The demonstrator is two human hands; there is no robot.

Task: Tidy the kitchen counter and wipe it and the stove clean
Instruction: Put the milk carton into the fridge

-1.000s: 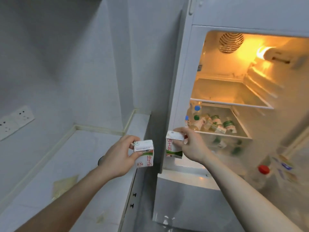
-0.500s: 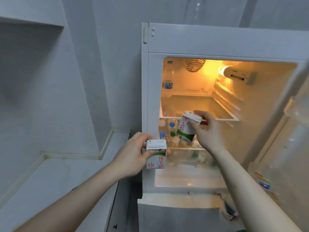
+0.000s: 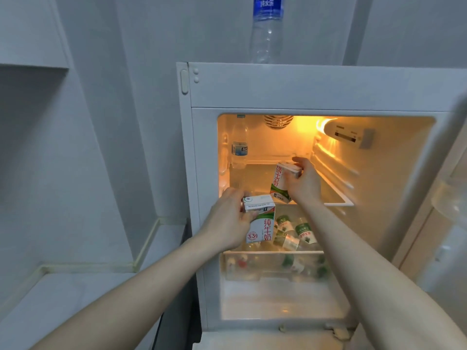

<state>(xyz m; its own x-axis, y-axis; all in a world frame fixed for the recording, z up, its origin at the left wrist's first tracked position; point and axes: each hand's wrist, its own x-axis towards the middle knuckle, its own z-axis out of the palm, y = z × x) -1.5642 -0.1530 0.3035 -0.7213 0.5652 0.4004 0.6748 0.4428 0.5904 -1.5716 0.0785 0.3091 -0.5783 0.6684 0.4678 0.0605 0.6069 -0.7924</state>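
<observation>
An open small fridge (image 3: 316, 87) stands lit in front of me. My right hand (image 3: 302, 183) grips a white and green milk carton (image 3: 279, 185) by its top, tilted, over the upper glass shelf (image 3: 336, 198) inside the fridge. My left hand (image 3: 227, 221) holds a second milk carton (image 3: 260, 223) upright by its top, at the fridge's left front edge, in front of the lower shelf. The white kitchen counter (image 3: 75, 299) lies at the lower left.
A water bottle (image 3: 239, 145) stands at the upper shelf's back left. Several small green-capped bottles (image 3: 295, 232) lie on the lower shelf, with a drawer (image 3: 273, 263) beneath. A tall clear bottle (image 3: 266, 29) stands on the fridge top. The fridge door (image 3: 449, 198) hangs open at right.
My right hand has carried its carton up and into the fridge over the upper shelf. My left hand has brought its carton up to the fridge opening.
</observation>
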